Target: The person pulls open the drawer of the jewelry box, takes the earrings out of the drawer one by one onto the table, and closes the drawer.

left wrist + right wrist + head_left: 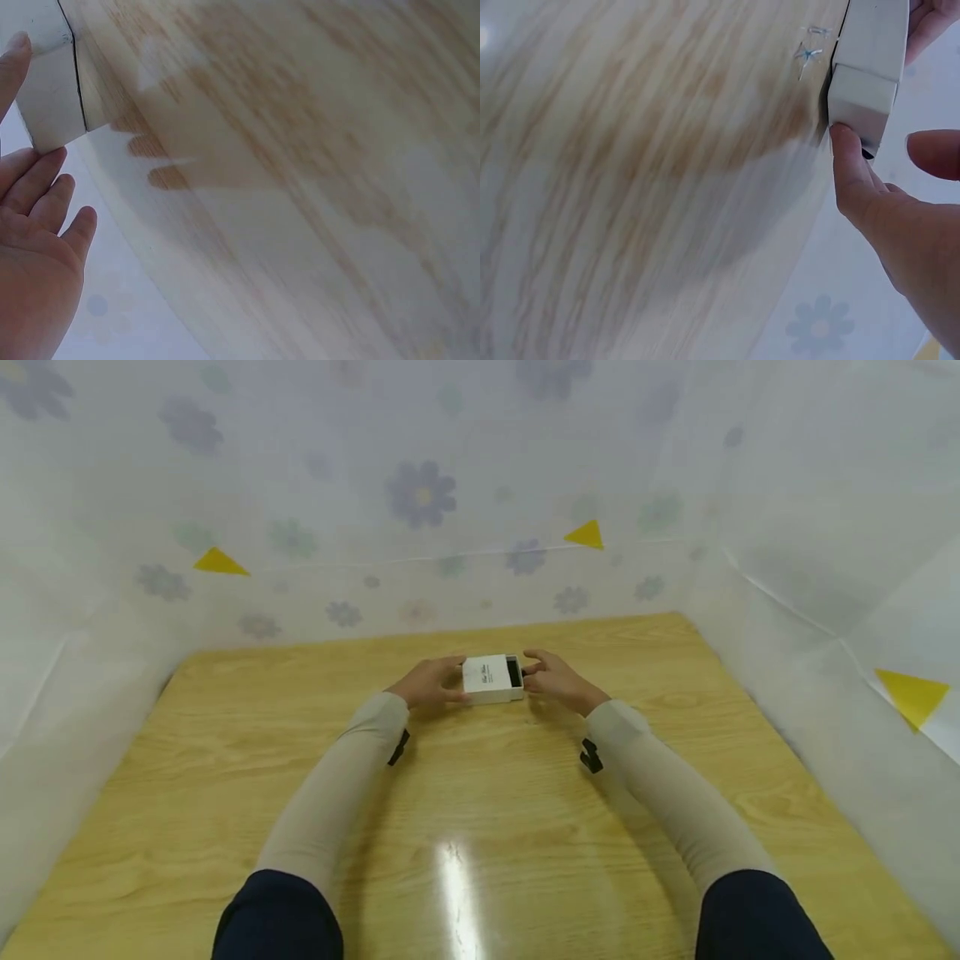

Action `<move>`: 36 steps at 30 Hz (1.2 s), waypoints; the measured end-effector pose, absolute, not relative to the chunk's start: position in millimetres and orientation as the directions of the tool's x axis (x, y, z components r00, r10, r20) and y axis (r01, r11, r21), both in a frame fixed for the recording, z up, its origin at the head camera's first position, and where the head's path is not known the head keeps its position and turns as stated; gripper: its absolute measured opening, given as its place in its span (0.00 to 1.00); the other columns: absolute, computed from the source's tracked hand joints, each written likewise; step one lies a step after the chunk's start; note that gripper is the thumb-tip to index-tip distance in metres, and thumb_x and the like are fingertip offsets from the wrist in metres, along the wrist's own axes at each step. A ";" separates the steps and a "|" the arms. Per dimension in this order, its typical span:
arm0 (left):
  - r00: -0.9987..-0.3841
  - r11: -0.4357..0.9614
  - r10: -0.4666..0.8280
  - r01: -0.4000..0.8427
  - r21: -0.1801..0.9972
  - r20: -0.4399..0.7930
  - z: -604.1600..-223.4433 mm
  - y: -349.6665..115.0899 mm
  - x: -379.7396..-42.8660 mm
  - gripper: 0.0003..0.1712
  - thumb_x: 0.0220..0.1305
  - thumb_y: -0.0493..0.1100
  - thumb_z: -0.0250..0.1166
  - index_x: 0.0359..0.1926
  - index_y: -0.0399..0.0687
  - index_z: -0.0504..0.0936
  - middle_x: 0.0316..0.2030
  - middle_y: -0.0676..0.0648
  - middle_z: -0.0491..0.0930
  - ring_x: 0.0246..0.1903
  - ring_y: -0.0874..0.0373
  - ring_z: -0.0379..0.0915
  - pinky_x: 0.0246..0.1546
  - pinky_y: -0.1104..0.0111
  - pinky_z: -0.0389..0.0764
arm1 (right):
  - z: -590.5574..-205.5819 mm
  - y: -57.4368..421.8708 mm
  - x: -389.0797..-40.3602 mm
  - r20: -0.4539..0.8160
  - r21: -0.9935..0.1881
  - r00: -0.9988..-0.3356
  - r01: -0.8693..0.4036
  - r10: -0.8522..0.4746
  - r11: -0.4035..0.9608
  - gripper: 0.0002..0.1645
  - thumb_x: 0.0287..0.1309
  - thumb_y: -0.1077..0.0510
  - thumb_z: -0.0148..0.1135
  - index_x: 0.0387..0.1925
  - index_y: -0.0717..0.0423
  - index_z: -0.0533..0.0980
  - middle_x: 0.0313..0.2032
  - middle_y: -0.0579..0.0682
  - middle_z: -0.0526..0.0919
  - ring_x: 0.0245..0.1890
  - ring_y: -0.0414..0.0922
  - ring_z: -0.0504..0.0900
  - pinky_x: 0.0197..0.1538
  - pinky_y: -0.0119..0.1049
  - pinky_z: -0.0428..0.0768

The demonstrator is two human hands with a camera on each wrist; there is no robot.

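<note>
A small white drawer box (486, 675) with dark lettering lies on the wooden table. Its inner tray (514, 673) sticks out a little at the right end and shows a dark inside. With thumb and fingers my left hand (429, 682) grips the left end of the box; in the left wrist view some of its fingers (75, 232) stand free. At the tray's end my right hand (561, 683) has its fingers bent round a small black tab (868, 154). One of its fingers (934, 154) is held apart from the box. The contact with the tab is partly hidden.
The wooden table (480, 793) has a bright reflection near its front. White flowered sheeting (480, 485) rises behind it and at both sides, with yellow triangles (220, 562) on it. A black wrist strap piece (591, 756) hangs below the right sleeve.
</note>
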State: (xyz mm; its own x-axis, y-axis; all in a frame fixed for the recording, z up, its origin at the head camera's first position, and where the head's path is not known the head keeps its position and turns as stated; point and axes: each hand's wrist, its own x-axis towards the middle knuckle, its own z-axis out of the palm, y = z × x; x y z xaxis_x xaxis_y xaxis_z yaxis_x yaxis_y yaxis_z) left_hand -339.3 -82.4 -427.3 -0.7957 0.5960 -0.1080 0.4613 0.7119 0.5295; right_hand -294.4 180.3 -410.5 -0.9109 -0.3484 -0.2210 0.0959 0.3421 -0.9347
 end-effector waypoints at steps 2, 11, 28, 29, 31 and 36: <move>-0.793 0.707 0.599 0.459 0.538 -0.111 -426.2 -82.7 -339.5 0.52 0.58 0.55 0.69 0.74 0.42 0.53 0.73 0.44 0.53 0.72 0.47 0.48 0.71 0.55 0.53 | -409.2 179.4 -294.5 -0.221 -0.937 -0.908 0.098 -0.355 0.335 0.43 0.68 0.64 0.51 0.75 0.61 0.39 0.68 0.69 0.56 0.66 0.62 0.64 0.67 0.52 0.66; -0.804 0.699 0.586 0.438 0.565 -0.103 -424.7 -83.2 -339.3 0.52 0.57 0.53 0.70 0.73 0.40 0.53 0.72 0.42 0.54 0.72 0.47 0.48 0.71 0.56 0.52 | -409.3 170.8 -298.3 -0.220 -0.941 -0.902 0.096 -0.371 0.325 0.42 0.68 0.65 0.50 0.75 0.61 0.40 0.68 0.69 0.56 0.65 0.62 0.64 0.67 0.54 0.65; -0.803 0.711 0.572 0.385 0.588 -0.166 -452.7 -53.3 -326.2 0.51 0.55 0.55 0.70 0.74 0.48 0.55 0.72 0.48 0.56 0.72 0.51 0.49 0.70 0.57 0.56 | -434.0 192.4 -270.4 -0.223 -0.940 -0.897 0.094 -0.381 0.328 0.41 0.71 0.61 0.48 0.74 0.63 0.38 0.70 0.71 0.50 0.68 0.64 0.57 0.66 0.58 0.63; -0.801 0.709 0.574 0.382 0.593 -0.169 -454.8 -52.8 -324.3 0.51 0.55 0.55 0.70 0.74 0.48 0.55 0.72 0.48 0.55 0.72 0.51 0.49 0.70 0.56 0.56 | -436.5 193.0 -267.4 -0.222 -0.941 -0.897 0.094 -0.382 0.326 0.41 0.70 0.61 0.47 0.74 0.63 0.38 0.70 0.71 0.50 0.68 0.65 0.58 0.66 0.59 0.63; -0.794 0.706 0.580 0.379 0.599 -0.182 -459.2 -52.7 -319.8 0.52 0.56 0.55 0.70 0.75 0.49 0.53 0.73 0.49 0.54 0.72 0.51 0.48 0.70 0.56 0.56 | -442.3 193.8 -261.4 -0.218 -0.941 -0.897 0.089 -0.384 0.326 0.41 0.71 0.61 0.46 0.74 0.64 0.38 0.69 0.72 0.50 0.67 0.65 0.60 0.65 0.59 0.64; -0.767 0.691 0.613 0.402 0.600 -0.191 -470.7 -55.1 -304.4 0.56 0.58 0.58 0.68 0.76 0.48 0.43 0.75 0.48 0.47 0.73 0.51 0.43 0.71 0.56 0.52 | -457.4 191.6 -241.5 -0.192 -0.905 -0.914 0.025 -0.358 0.424 0.38 0.72 0.58 0.46 0.74 0.64 0.42 0.68 0.71 0.56 0.66 0.66 0.62 0.61 0.58 0.70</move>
